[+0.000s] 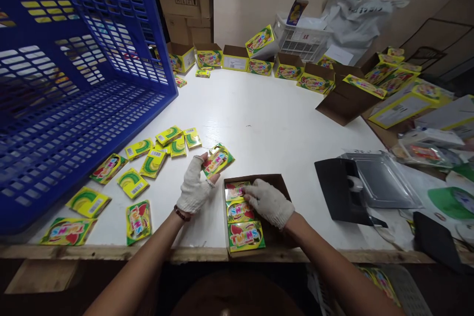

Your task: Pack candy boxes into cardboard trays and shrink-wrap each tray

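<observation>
My left hand (194,184), in a white fingerless glove, grips a small TWINS box (219,160) by its near side, just above the white table. Beside it, my right hand (267,201), gloved the same way, reaches into an open brown-lined carton (277,182) at the table's front edge. Its curled fingers rest on the farthest small box (235,190) in there. Nearer me in the same row lie a middle TWINS box (240,212) and a near TWINS box (246,235), faces up. The right hand and forearm hide part of the carton's right side.
Several loose small boxes (133,182) lie left of my hands, by a tipped blue crate (163,96). Open display cartons (237,58) line the back. On the right are a black tape dispenser (338,190), a clear plastic tray (385,177) and green tape (450,201).
</observation>
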A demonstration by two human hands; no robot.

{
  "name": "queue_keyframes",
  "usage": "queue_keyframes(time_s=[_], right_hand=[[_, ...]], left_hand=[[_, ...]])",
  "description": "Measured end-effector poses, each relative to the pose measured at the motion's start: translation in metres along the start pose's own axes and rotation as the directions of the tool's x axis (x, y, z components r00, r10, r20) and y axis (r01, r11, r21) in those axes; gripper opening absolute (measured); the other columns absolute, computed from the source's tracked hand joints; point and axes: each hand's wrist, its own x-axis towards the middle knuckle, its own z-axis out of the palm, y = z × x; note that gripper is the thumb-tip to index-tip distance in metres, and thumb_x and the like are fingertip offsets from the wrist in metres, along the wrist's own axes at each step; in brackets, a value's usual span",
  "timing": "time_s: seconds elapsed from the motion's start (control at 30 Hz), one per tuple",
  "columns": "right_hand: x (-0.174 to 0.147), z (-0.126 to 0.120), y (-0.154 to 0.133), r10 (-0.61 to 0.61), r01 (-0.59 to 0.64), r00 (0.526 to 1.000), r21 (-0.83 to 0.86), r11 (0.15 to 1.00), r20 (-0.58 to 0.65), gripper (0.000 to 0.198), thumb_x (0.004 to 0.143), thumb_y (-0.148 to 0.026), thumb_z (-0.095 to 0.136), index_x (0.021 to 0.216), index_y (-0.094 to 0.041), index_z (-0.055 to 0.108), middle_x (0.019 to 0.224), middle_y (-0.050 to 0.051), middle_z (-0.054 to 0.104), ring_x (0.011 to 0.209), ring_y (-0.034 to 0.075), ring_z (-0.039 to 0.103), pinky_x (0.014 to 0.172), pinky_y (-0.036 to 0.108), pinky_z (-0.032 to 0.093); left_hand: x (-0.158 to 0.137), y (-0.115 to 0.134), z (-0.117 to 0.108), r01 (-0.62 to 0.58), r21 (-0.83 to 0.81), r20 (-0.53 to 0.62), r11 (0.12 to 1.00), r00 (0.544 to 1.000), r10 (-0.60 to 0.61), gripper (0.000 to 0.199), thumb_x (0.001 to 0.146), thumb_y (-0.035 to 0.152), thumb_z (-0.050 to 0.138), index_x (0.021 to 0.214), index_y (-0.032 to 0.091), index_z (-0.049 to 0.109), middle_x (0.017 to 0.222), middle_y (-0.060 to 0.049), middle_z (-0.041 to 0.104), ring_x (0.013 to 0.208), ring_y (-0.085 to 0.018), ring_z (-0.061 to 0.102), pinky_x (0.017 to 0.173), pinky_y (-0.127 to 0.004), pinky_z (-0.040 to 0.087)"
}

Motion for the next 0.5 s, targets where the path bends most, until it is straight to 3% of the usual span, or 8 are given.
queue_keyframes(time_s=[0.07,0.1,0.17,0.23,0.3,0.37,0.43,0.5], right_hand=[[0.005,-0.014,-0.006,0.049,0.015,0.974,0.282,0.959,-0.221,0.034,0.092,-0.034,0.05,0.121,-0.02,0.059,0.1,0.007,0.065,0.089,0.02,0.062,0.08,0.032,0.05],[0.01,-0.022,-0.009,0.092,0.04,0.949,0.405,0.914,-0.301,0.04,0.091,-0.036,0.052,0.127,-0.019,0.053,0.1,0.007,0.066,0.086,0.019,0.063,0.078,0.032,0.052],[0.025,-0.038,-0.012,0.13,0.07,0.94,0.553,0.83,-0.314,0.049,0.086,-0.039,0.058,0.13,-0.019,0.046,0.098,0.006,0.067,0.076,0.017,0.064,0.066,0.03,0.053],[0.048,-0.052,-0.013,0.122,0.026,0.969,0.578,0.816,-0.216,0.041,0.082,-0.036,0.064,0.118,-0.019,0.051,0.088,0.004,0.068,0.066,0.016,0.063,0.054,0.026,0.05],[0.076,-0.058,-0.012,0.141,-0.076,0.987,0.549,0.833,-0.078,0.025,0.081,-0.031,0.066,0.1,-0.018,0.055,0.075,0.002,0.067,0.059,0.014,0.061,0.048,0.023,0.047],[0.103,-0.054,-0.013,0.191,-0.186,0.981,0.513,0.838,0.043,0.018,0.086,-0.031,0.062,0.092,-0.017,0.055,0.07,0.003,0.067,0.059,0.013,0.062,0.049,0.021,0.048],[0.127,-0.041,-0.015,0.234,-0.263,0.965,0.478,0.838,0.119,0.021,0.089,-0.034,0.059,0.098,-0.015,0.054,0.075,0.006,0.069,0.062,0.014,0.065,0.052,0.022,0.051],[0.145,-0.026,-0.017,0.258,-0.293,0.956,0.414,0.862,0.14,0.033,0.084,-0.038,0.065,0.104,-0.014,0.054,0.083,0.01,0.07,0.068,0.018,0.068,0.054,0.025,0.052]], left_hand=[[0.008,0.017,0.003,-0.227,0.033,0.05,0.973,0.973,0.225,0.057,0.083,0.03,0.062,0.136,0.02,0.043,0.128,-0.012,0.057,0.116,-0.023,0.057,0.102,-0.043,0.048],[0.014,0.023,0.005,-0.345,0.05,0.09,0.937,0.936,0.34,0.057,0.084,0.025,0.06,0.138,0.021,0.043,0.129,-0.011,0.056,0.119,-0.024,0.056,0.103,-0.043,0.047],[0.031,0.03,0.008,-0.527,0.064,0.189,0.847,0.84,0.508,0.056,0.084,0.014,0.054,0.138,0.022,0.043,0.127,-0.012,0.057,0.122,-0.023,0.054,0.103,-0.044,0.047],[0.053,0.028,0.011,-0.611,0.059,0.29,0.789,0.767,0.572,0.054,0.082,0.009,0.05,0.135,0.02,0.047,0.123,-0.013,0.059,0.121,-0.023,0.054,0.101,-0.044,0.048],[0.075,0.018,0.014,-0.588,0.066,0.381,0.806,0.761,0.525,0.049,0.08,0.008,0.048,0.127,0.018,0.054,0.121,-0.014,0.061,0.121,-0.024,0.055,0.103,-0.046,0.047],[0.094,0.003,0.016,-0.456,0.117,0.471,0.882,0.808,0.355,0.048,0.077,0.007,0.05,0.123,0.016,0.058,0.125,-0.015,0.059,0.129,-0.025,0.05,0.109,-0.046,0.042],[0.107,-0.013,0.018,-0.284,0.199,0.516,0.938,0.844,0.146,0.053,0.072,0.006,0.052,0.124,0.014,0.057,0.131,-0.016,0.056,0.136,-0.025,0.042,0.113,-0.045,0.036],[0.115,-0.027,0.02,-0.156,0.264,0.513,0.952,0.858,-0.002,0.055,0.07,0.008,0.053,0.125,0.013,0.055,0.132,-0.018,0.055,0.134,-0.027,0.044,0.112,-0.045,0.037]])
